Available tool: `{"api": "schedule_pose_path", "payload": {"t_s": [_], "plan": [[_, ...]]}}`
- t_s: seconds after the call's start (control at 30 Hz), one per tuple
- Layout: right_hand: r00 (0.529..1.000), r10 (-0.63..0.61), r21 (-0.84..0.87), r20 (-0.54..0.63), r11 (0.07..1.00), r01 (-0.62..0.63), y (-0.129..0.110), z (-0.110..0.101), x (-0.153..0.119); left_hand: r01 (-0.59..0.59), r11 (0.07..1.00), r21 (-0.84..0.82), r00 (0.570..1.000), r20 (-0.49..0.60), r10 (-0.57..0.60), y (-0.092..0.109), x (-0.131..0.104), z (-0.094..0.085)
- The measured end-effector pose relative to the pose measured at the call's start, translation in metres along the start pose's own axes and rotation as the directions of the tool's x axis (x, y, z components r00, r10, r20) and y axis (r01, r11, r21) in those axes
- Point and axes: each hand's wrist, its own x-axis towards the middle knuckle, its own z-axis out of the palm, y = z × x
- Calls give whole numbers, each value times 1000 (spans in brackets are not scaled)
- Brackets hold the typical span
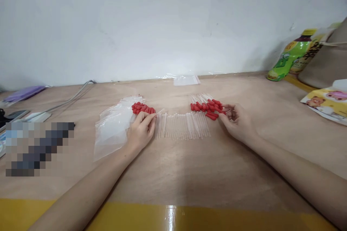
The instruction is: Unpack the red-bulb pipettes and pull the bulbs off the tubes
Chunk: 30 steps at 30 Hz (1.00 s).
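Between my left hand's thumb and forefinger is a thin clear tube, its end pointing up and right. Just beyond that hand sits a heap of red rubber bulbs. A row of clear tapered tubes lies side by side on the table between my hands. To the right is a pile of droppers, red bulbs toward me and clear tips pointing away. My right hand is at this pile's right edge, thumb and forefinger closed around the red bulb of one dropper; its other fingers are curled.
Clear zip bags lie fanned out left of my left hand, and a small stack of bags is by the wall. A green bottle leans at the far right beside a tissue pack. A grey cable crosses the left side.
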Motion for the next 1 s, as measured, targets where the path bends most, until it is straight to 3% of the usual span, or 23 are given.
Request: {"api": "schedule_pose_path", "payload": {"t_s": [0.07,0.13,0.23,0.33,0.4,0.53,0.67,0.8,0.9,1.0], "plan": [[998,61,48,12,997,-61,3,2,-1,-37,999,17,999,-1,37,1,0,1],[998,40,28,43,999,-42,2,3,-1,-82,997,13,997,6,82,3,0,2],[992,-102,-62,76,992,107,-5,2,1,-120,993,-7,993,17,120,6,2,1],[956,-272,-121,107,951,284,-12,1,4,-115,992,-42,992,44,117,12,2,-2],[937,-319,-152,144,928,339,-14,1,5,-103,992,-73,992,72,108,16,2,-4],[918,-346,-215,193,898,383,-12,3,4,-98,986,-135,987,112,114,19,3,-7],[910,-392,-221,137,883,413,-12,3,4,-52,984,-171,992,102,70,15,3,-7],[932,-348,-250,100,898,362,-16,3,7,-52,985,-164,994,84,67,11,4,-7],[941,-322,-301,102,892,338,-18,4,18,-154,971,-181,959,211,191,10,6,-8],[932,-306,-385,192,850,359,-23,8,33,-218,947,-238,877,379,297,9,7,-7]]}}
